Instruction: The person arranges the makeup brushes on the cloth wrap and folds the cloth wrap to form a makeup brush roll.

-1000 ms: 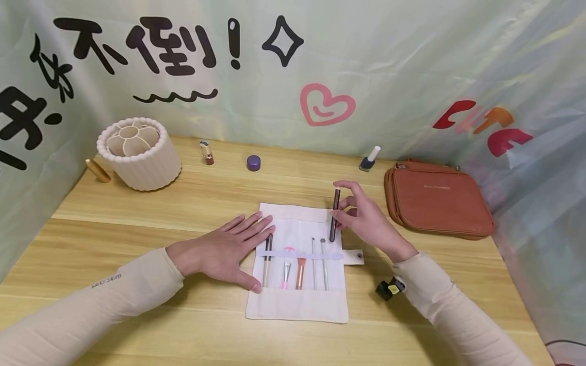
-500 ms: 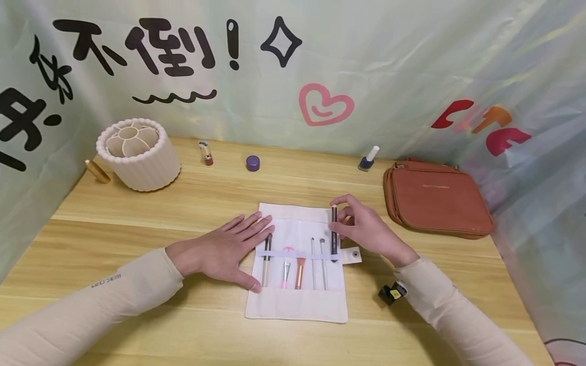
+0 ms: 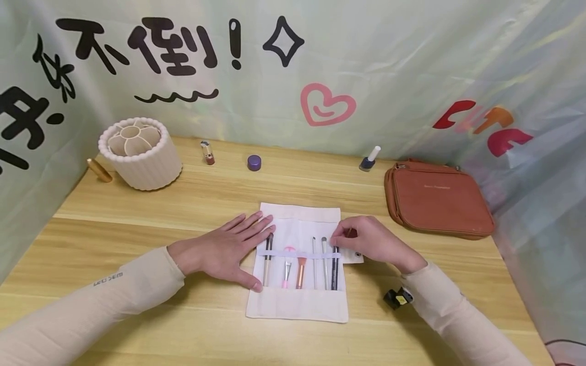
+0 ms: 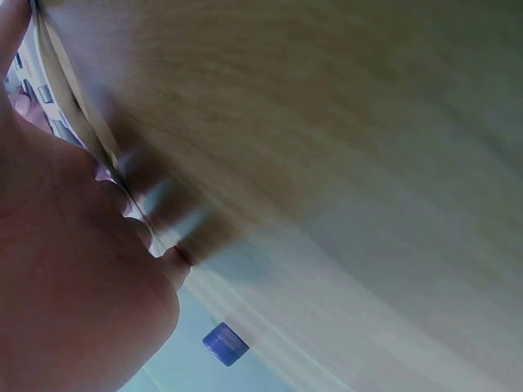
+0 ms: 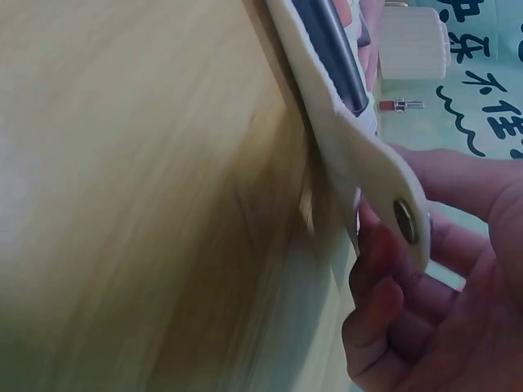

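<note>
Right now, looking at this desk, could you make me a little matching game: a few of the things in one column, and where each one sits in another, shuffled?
Things:
1. brown pouch
2. ribbed white organiser
3. dark pencil
4. purple jar

Places:
A. under the elastic band of the canvas roll, rightmost slot
B. far left of the table
C. far right of the table
D. at the back, near the middle, by the curtain

Pairs: 1-C, 2-B, 3-A, 4-D
</note>
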`<state>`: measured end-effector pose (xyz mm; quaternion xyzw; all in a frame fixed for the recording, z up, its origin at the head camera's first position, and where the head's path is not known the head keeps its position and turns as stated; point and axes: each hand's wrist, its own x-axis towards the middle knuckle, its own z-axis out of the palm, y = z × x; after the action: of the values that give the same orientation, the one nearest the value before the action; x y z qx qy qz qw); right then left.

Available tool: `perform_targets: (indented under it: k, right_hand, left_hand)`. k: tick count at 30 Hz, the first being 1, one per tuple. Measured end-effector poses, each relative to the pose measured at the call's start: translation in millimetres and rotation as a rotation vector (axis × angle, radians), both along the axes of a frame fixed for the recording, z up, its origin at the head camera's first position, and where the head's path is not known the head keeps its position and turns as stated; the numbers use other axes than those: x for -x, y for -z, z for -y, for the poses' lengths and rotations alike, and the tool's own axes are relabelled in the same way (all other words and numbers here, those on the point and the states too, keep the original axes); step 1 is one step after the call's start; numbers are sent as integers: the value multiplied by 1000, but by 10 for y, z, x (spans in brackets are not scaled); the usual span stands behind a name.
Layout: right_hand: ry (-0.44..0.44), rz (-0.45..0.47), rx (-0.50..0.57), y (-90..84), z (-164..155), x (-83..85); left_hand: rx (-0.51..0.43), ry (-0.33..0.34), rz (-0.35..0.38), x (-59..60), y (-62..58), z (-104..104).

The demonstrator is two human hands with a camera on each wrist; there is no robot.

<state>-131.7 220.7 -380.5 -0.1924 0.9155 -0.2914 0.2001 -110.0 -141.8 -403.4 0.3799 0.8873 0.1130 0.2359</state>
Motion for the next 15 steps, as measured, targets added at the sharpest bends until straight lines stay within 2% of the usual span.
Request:
perform_targets:
  k: [6, 12, 15]
  right_hand:
    - [-109, 24, 36, -4, -71, -52]
    - [-187, -3, 62, -35, -139, -85]
    - [-209, 14, 80, -44, -170, -104]
  left_hand:
    - [2, 2, 1, -2, -15, -4]
    - [1, 2, 2, -4, -25, -8]
    - [4, 4, -1, -7, -30, -13]
